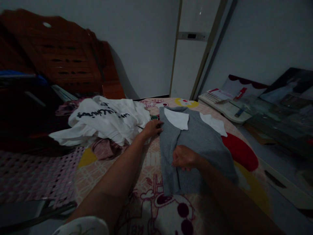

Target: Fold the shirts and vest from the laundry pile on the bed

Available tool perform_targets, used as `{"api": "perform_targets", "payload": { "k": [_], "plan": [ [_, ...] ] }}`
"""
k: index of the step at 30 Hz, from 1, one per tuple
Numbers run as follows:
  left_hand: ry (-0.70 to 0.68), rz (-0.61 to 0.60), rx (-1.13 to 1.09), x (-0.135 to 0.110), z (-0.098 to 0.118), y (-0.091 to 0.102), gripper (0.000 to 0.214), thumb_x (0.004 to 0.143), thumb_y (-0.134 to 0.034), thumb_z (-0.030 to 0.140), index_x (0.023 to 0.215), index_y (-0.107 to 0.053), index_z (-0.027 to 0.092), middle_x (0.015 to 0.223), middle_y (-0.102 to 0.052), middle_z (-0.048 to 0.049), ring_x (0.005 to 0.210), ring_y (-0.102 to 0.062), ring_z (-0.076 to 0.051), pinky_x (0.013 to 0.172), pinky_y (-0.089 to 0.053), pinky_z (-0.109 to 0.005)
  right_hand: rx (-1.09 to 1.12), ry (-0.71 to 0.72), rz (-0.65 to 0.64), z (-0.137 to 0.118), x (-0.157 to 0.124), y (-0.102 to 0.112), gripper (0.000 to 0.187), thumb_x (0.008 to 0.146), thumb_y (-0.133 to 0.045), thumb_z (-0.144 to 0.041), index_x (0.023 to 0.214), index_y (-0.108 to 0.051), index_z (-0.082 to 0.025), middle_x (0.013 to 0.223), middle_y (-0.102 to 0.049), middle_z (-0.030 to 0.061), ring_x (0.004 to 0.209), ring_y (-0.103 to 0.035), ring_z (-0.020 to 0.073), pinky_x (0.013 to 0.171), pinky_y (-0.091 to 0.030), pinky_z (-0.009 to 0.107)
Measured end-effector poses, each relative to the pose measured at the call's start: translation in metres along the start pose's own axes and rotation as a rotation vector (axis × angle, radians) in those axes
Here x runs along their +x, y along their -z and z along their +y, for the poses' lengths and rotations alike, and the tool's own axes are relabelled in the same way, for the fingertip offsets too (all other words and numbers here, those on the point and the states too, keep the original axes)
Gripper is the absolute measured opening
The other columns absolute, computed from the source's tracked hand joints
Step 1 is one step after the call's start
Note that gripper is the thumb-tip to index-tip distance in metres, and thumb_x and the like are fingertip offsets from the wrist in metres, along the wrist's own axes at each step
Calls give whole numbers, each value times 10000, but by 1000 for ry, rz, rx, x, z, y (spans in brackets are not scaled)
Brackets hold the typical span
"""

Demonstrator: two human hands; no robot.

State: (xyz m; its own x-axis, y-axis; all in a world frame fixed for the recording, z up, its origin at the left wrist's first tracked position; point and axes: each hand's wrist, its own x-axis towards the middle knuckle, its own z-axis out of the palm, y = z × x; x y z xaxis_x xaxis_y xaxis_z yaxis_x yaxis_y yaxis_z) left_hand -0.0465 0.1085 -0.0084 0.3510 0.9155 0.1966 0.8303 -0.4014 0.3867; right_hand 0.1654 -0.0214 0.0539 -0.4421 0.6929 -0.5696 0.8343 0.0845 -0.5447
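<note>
A grey knit top (pixel 202 140) with white sleeves lies spread on the patterned cloth. Its left side is folded inward, and one white sleeve (pixel 177 119) rests over the grey body. At the top's left edge, near the shoulder, my left hand (pixel 153 128) touches the fabric with fingers stretched out. My right hand (pixel 184 157) is curled closed at the inner edge of the folded strip, gripping the knit; its fingertips are partly hidden. Left of my left hand lies a crumpled white garment (pixel 110 119) with black lettering, over a dusky pink cloth (pixel 106 149).
The patterned cloth (pixel 149 163) covers a rounded surface. A carved wooden chair back (pixel 63 55) stands behind at left, above a pink woven seat (pixel 41 173). On the right are a low white unit with papers (pixel 217 94) and a glass shelf (pixel 264 114). A tall white appliance (pixel 188 58) stands behind.
</note>
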Motion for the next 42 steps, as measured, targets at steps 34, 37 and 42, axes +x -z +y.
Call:
{"api": "perform_targets", "payload": {
  "k": [34,37,42],
  "plan": [
    [8,-83,23,1,13,5,534,733,-727,251,1252,-634,168,1000,-708,-77,930,-666,-237,850,-509,-318,-483,453,117,31,24,-3,1190,535,-848,-616,1528,-330,-213,1622,-145,180,1485,-133,376,1188,-148,499],
    [-52,68,49,3,27,-5,476,738,-722,227,1201,-647,142,1201,-650,-147,1123,-614,-292,985,-473,-391,-462,467,139,29,21,-1,1111,579,-838,-594,1507,-376,-193,1608,-196,194,1475,-178,377,1179,-184,509],
    [-245,94,4,-3,65,-38,483,916,-522,286,1367,-492,117,1450,-483,-181,1354,-454,-252,1116,-381,-404,-317,525,234,29,11,15,654,757,-771,-430,1316,-605,-134,1389,-563,175,1286,-516,304,1080,-388,417]
  ]
}}
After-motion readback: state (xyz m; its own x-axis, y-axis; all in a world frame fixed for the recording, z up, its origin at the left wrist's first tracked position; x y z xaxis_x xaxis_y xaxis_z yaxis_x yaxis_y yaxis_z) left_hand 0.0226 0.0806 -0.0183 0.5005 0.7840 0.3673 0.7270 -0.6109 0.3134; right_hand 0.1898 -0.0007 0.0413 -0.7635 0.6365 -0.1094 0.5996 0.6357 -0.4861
